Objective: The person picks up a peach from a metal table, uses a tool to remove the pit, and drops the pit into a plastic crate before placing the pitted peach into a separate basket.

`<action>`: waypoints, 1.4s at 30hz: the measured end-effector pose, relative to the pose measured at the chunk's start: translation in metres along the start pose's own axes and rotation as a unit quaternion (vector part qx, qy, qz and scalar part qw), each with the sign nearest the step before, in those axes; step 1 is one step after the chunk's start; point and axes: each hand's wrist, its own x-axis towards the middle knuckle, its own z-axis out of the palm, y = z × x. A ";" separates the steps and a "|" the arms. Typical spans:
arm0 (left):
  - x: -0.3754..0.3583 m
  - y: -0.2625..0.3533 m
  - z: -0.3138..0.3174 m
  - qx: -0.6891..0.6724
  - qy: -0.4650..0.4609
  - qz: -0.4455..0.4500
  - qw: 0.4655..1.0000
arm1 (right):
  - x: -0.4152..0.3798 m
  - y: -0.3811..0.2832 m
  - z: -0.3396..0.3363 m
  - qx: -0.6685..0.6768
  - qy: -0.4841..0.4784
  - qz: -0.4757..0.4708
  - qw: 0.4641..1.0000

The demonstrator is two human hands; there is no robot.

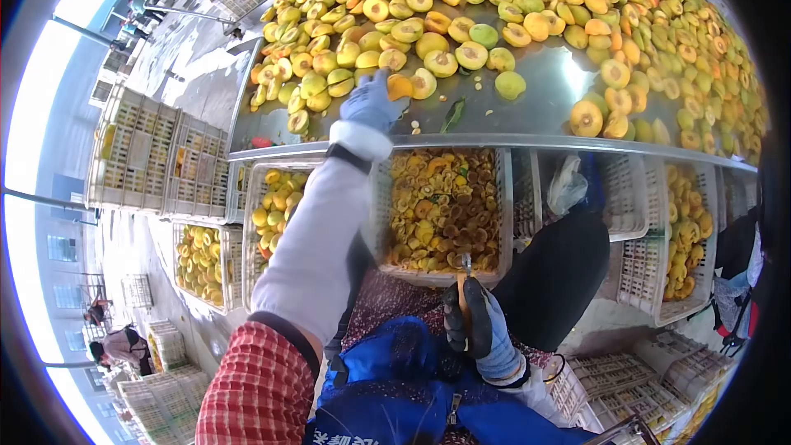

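My left hand (371,105), in a blue-grey glove, reaches onto the metal table. Its fingers and thumb are around an orange-yellow peach half (400,87) at the near edge of the fruit pile. Low in front of my lap, my right hand (484,325), in a blue glove with dark fingers, is closed around the wooden handle of a pitting tool (464,292). The tool's small metal tip points up and away from me. Just beyond it stands a crate (504,222) holding brown and yellow fruit scraps. Many cut peach halves (375,8) are heaped on the table.
The metal table (329,133) has a raised front edge above the crates. A leaf (453,114) lies on it. Crates of peaches (276,206) stand at both sides below. Stacked crates (136,152) rise at left. Another person (128,346) bends near crates in the lower left.
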 end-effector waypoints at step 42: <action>-0.263 0.013 -0.013 -0.584 -0.001 0.066 0.809 | -0.024 0.004 0.025 -0.472 -0.001 -0.483 0.737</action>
